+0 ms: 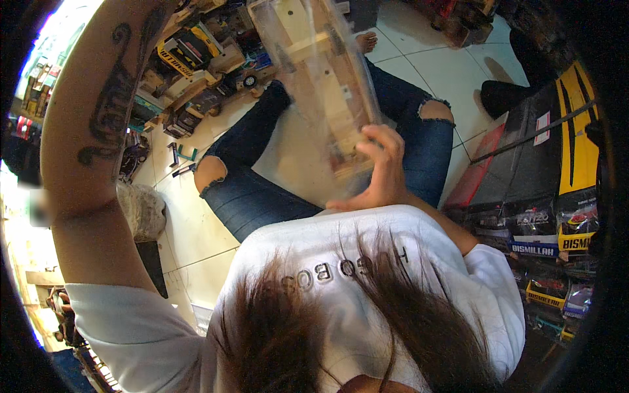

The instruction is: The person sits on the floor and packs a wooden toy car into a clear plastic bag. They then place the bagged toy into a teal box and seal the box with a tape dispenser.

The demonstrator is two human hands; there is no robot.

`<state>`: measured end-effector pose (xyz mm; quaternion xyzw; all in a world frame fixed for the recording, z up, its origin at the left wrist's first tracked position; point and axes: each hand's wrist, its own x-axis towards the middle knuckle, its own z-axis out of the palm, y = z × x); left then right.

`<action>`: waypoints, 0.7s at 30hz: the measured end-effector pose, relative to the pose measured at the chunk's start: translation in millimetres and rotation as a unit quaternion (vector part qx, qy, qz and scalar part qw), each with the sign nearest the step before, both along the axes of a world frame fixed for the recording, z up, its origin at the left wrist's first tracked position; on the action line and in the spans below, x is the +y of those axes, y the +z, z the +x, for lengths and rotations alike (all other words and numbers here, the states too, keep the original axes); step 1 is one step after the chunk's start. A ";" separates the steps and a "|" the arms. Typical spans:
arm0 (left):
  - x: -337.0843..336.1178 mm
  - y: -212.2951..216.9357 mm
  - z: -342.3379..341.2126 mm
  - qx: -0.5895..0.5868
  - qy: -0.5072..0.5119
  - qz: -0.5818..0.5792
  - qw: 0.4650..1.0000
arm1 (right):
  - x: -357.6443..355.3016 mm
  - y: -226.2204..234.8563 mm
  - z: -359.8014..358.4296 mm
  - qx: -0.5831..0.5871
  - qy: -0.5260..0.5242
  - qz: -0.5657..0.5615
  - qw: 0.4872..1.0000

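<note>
A long pale wooden frame [306,49] with darker crosspieces stands tilted between my legs, inside a clear plastic bag [298,147]. At the lower end of it is my right hand [380,171], its thumb and fingers curved around the edge of the plastic. My left arm, tattooed, reaches up past the top edge of the picture, so the left hand is out of sight. What the frame's upper end meets is cut off by the picture's edge.
Several wooden toy trucks [187,56] crowd the upper left. Small coloured pieces [182,156] lie on the tiled floor [196,252] beside my left knee, near a pale rounded lump [145,211]. Large black, yellow and red toy truck bodies [524,164] stand at the right.
</note>
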<state>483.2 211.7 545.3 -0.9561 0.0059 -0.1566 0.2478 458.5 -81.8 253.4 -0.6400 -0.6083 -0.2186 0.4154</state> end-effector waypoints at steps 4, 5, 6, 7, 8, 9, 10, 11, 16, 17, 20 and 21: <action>-20.6 22.3 -2.6 -0.083 0.049 -0.318 0.943 | 9.7 -20.1 28.4 0.092 -0.222 0.008 0.971; -20.9 25.6 -5.2 -0.088 0.032 -0.389 0.916 | 5.9 -23.9 45.7 0.117 -0.270 0.005 0.956; -18.2 26.4 -10.3 -0.092 0.017 -0.458 0.884 | -1.1 -26.5 66.1 0.121 -0.314 -0.005 0.942; -12.9 25.3 -17.2 -0.124 0.020 -0.485 0.866 | -10.9 -26.2 91.5 0.204 -0.275 -0.075 0.936; -5.1 21.0 -25.1 -0.154 0.023 -0.511 0.846 | -22.1 -23.8 117.6 0.267 -0.241 -0.147 0.921; 4.8 14.2 -35.2 -0.183 0.027 -0.535 0.824 | -33.7 -18.7 144.2 0.344 -0.176 -0.157 0.909; 17.4 2.0 -50.9 -0.205 -0.005 -0.538 0.818 | -42.4 -11.2 169.7 0.427 -0.144 -0.168 0.877; 29.5 -15.7 -71.0 -0.226 -0.038 -0.540 0.810 | -46.2 -3.5 191.8 0.432 -0.083 -0.066 0.895; 65.7 -127.0 -152.2 -0.243 0.191 -0.669 0.676 | -16.8 48.8 260.7 0.300 -0.114 -0.041 0.946; 62.2 -156.9 -164.6 -0.269 0.211 -0.715 0.609 | -5.5 53.2 263.2 0.276 -0.076 -0.054 0.957; 42.5 -227.3 -198.1 -0.327 0.220 -0.789 0.472 | 22.9 49.8 260.6 0.221 -0.024 -0.130 0.966; 37.7 -242.2 -208.6 -0.324 0.229 -0.814 0.424 | 29.4 45.6 258.3 0.252 -0.043 -0.171 0.952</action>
